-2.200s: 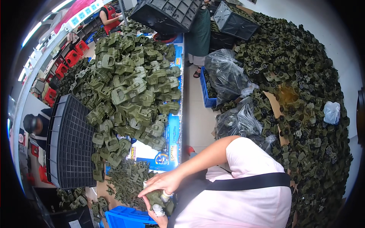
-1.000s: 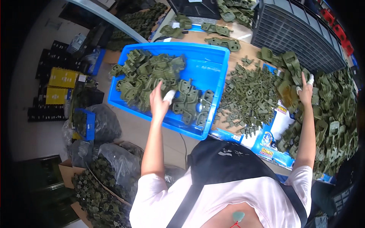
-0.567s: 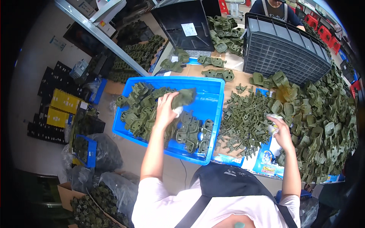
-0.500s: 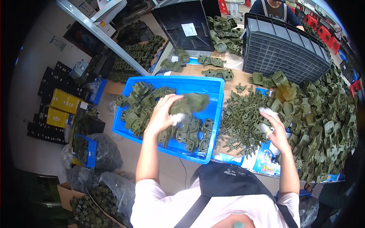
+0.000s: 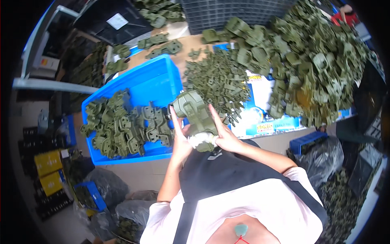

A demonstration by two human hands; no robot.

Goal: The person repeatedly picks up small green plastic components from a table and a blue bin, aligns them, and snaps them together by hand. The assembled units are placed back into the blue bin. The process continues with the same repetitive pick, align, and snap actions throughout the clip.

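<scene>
An olive-green moulded plastic part (image 5: 196,112), with a broad curved end and a narrower body, is held upright before my chest. My left hand (image 5: 181,140) grips its left side, and my right hand (image 5: 228,139) grips the other. White coverings show on the thumbs, pressed against the lower portion of the part. Just left of my hands, a blue plastic bin (image 5: 165,73) holds several similar green parts (image 5: 122,126). Beyond my right hand spreads a heap of small green pieces (image 5: 217,77) on cardboard.
Larger green parts (image 5: 313,69) form a big heap at the right of the table. A dark grey crate (image 5: 239,14) stands at the back. A metal frame bar (image 5: 61,86) reaches in from the left. Plastic bags (image 5: 325,156) lie below the table's right side.
My left hand has brought a green part from over the blue bin to my front. My right hand has left the small pieces and joined it on the part. The view has shifted.
</scene>
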